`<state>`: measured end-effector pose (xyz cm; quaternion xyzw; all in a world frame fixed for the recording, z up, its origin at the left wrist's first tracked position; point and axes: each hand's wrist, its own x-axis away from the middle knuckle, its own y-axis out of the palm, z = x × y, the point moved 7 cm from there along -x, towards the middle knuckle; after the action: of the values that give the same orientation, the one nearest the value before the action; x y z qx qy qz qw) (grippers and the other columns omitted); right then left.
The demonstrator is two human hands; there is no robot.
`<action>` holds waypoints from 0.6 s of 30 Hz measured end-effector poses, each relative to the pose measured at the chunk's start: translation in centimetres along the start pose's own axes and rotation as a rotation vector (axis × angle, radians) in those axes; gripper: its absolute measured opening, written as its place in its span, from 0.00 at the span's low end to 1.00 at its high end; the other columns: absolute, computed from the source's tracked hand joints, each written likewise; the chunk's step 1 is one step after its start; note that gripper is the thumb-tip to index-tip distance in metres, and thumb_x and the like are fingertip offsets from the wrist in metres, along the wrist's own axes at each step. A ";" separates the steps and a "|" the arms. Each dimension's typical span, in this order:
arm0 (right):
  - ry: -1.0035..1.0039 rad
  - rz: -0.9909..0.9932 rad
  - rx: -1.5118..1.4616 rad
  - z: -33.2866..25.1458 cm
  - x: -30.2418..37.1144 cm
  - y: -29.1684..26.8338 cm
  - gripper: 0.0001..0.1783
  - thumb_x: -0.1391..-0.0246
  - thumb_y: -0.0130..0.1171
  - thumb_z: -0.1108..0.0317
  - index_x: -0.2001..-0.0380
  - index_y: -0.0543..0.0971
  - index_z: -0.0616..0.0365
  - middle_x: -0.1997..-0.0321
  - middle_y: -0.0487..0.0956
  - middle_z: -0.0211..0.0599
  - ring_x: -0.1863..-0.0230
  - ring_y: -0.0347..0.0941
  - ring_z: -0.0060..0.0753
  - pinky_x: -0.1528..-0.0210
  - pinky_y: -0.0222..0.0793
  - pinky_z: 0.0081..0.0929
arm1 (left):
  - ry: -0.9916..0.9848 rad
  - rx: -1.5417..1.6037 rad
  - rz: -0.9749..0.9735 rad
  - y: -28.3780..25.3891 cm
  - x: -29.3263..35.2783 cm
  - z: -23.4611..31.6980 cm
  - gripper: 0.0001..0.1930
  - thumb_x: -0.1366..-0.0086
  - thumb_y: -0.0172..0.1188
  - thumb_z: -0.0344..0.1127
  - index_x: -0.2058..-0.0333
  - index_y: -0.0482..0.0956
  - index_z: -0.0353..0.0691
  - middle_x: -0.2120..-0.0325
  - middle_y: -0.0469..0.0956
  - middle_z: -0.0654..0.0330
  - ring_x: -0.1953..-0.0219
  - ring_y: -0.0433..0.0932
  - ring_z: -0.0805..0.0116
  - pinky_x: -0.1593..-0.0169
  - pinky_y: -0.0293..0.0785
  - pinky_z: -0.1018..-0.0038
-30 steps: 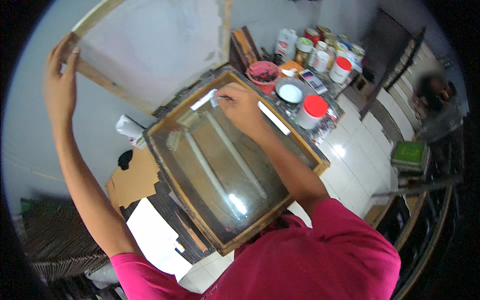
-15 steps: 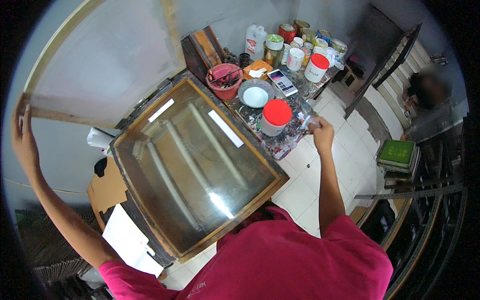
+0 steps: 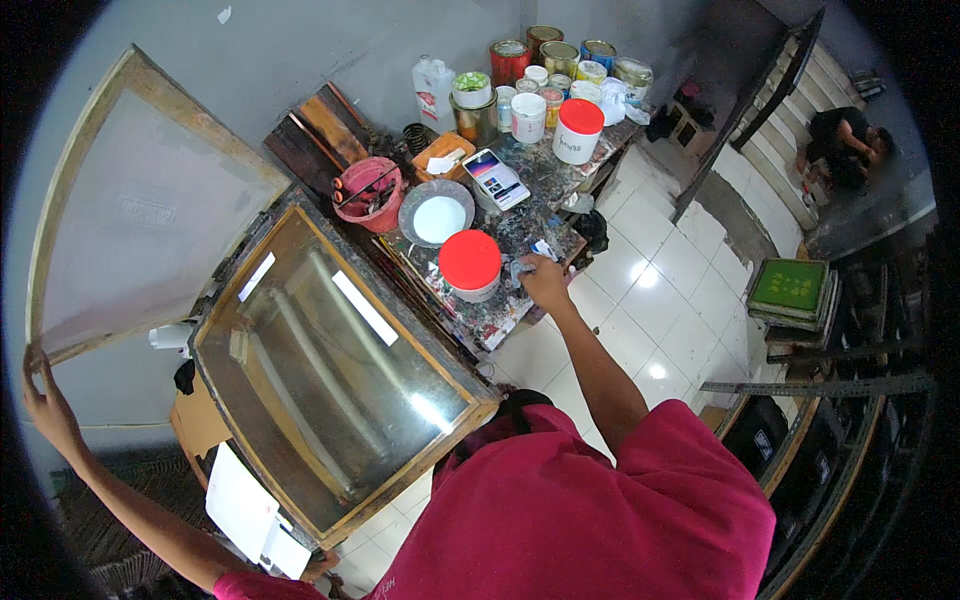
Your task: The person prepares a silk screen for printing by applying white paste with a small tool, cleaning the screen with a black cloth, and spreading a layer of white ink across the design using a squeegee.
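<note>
At the stained table, the right hand pinches an indistinct pale scrap.

Above the glass a hand could pass from the near side — the two white strips on it lie flat — but the raised frame, its lower corner in the left hand, walls off the far left. On the table, the red-lidded tub blocks the way left of the right hand, with the bowl, phone and bucket beyond; rightward, above the floor, there is room.
</note>
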<state>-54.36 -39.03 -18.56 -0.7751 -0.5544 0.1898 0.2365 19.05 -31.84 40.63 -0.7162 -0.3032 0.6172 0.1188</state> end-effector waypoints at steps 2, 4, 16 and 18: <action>0.052 -0.030 -0.096 0.9 -0.1 -0.6 0.20 0.60 0.61 0.70 0.59 0.83 0.59 0.62 0.83 0.53 0.60 0.81 0.51 0.53 0.75 0.39 | -0.020 0.022 -0.021 -0.4 0.5 0.5 0.21 0.28 0.53 0.44 0.41 0.74 0.41 0.44 0.75 0.53 0.42 0.73 0.61 0.38 0.65 0.67; 0.058 -0.030 -0.174 1.8 -0.2 -1.1 0.18 0.56 0.63 0.72 0.58 0.82 0.61 0.68 0.82 0.45 0.69 0.77 0.37 0.66 0.72 0.33 | -0.059 0.100 -0.001 -1.4 1.2 2.0 0.21 0.29 0.54 0.44 0.42 0.74 0.41 0.45 0.76 0.53 0.42 0.74 0.61 0.39 0.66 0.67; -0.217 0.164 -0.492 -10.2 -4.1 -16.1 0.19 0.42 0.56 0.75 0.47 0.76 0.64 0.55 0.78 0.41 0.58 0.76 0.30 0.64 0.78 0.26 | -0.186 0.188 0.206 -11.5 11.5 12.7 0.11 0.41 0.66 0.32 0.59 0.83 0.41 0.61 0.82 0.60 0.57 0.79 0.67 0.52 0.73 0.71; -0.263 0.151 -0.487 -15.3 -4.0 -17.6 0.19 0.41 0.56 0.73 0.47 0.76 0.64 0.56 0.78 0.41 0.57 0.76 0.29 0.61 0.78 0.28 | -0.276 0.070 0.223 -12.4 16.5 13.9 0.10 0.42 0.67 0.35 0.63 0.83 0.38 0.64 0.82 0.58 0.61 0.78 0.68 0.58 0.72 0.72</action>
<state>-60.67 -40.43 4.25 -0.8167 -0.5505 0.1670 -0.0454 3.10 -15.33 31.01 -0.6492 -0.2136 0.7293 0.0317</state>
